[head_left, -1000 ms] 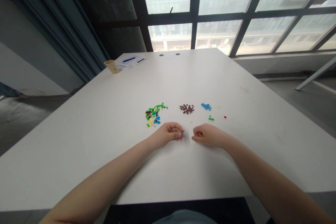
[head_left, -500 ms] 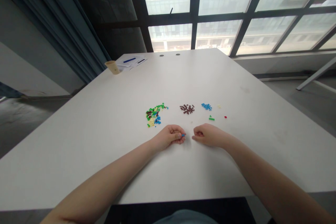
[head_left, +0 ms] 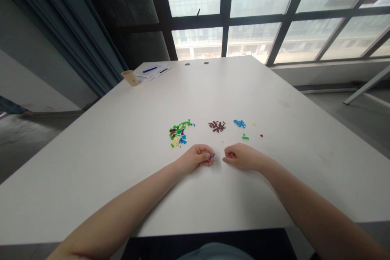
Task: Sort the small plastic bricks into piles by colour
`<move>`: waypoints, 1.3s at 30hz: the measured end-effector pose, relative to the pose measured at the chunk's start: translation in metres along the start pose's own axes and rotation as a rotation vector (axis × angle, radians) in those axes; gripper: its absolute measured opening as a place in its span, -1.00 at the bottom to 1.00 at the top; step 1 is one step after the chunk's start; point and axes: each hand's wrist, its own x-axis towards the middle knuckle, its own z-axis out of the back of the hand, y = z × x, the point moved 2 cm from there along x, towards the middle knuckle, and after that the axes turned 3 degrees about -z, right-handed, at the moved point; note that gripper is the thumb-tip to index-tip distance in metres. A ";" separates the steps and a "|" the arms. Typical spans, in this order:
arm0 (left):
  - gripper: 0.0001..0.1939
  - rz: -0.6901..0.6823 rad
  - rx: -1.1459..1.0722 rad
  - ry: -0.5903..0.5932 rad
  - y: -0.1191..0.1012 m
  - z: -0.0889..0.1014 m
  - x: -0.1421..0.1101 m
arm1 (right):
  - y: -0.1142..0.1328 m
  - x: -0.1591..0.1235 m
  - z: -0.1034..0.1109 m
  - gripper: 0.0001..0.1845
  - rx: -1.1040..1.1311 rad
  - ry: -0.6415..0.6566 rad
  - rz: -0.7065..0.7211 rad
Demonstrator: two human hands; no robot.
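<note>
Both of my hands rest on the white table, close together near its middle. My left hand is curled, pinching a tiny blue brick at its fingertips. My right hand lies a short gap to the right, fingers curled into a loose fist; whether it holds anything is hidden. Just beyond the left hand lies a mixed pile of green, blue, yellow and brown bricks. Further right are a brown pile, a small blue pile, a green brick and a red one.
A paper cup stands near the far left corner of the table, beside papers with a blue pen. Large windows run behind the table. A dark curtain hangs at the left. The table's near edge is just below my forearms.
Almost nothing differs. My left fingertips shifted the tiny blue brick very slightly; both hands stay in place.
</note>
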 end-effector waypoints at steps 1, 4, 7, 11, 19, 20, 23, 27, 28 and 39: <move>-0.55 0.000 0.002 0.001 0.000 0.000 0.000 | 0.000 0.000 0.001 -0.73 0.007 -0.006 -0.003; -0.55 -0.002 0.012 0.008 0.001 0.001 0.001 | 0.003 0.000 0.005 -0.72 0.055 -0.091 0.033; -0.57 -0.012 0.028 0.029 0.002 0.000 0.001 | 0.013 -0.005 0.012 -0.79 0.153 -0.279 0.162; -0.58 -0.017 0.025 0.053 0.003 -0.002 0.001 | 0.028 -0.015 0.014 -0.87 0.230 -0.459 0.356; -0.57 -0.019 0.035 0.038 0.007 0.001 0.003 | 0.034 -0.014 0.001 -0.86 0.117 -0.483 0.448; -0.57 -0.020 0.041 0.037 0.007 0.001 0.003 | 0.034 -0.014 0.001 -0.86 0.109 -0.487 0.450; -0.58 -0.018 0.058 0.033 0.007 0.001 0.003 | 0.035 -0.013 0.000 -0.85 0.081 -0.488 0.448; -0.56 -0.026 0.090 0.037 0.005 -0.002 0.002 | 0.035 -0.011 0.001 -0.85 0.064 -0.469 0.409; -0.55 -0.027 0.098 0.038 0.005 -0.002 0.002 | 0.033 -0.010 0.003 -0.86 0.070 -0.475 0.394; -0.53 -0.013 0.222 0.115 0.008 0.000 0.006 | -0.065 0.013 0.046 -0.80 -0.069 -0.671 -0.143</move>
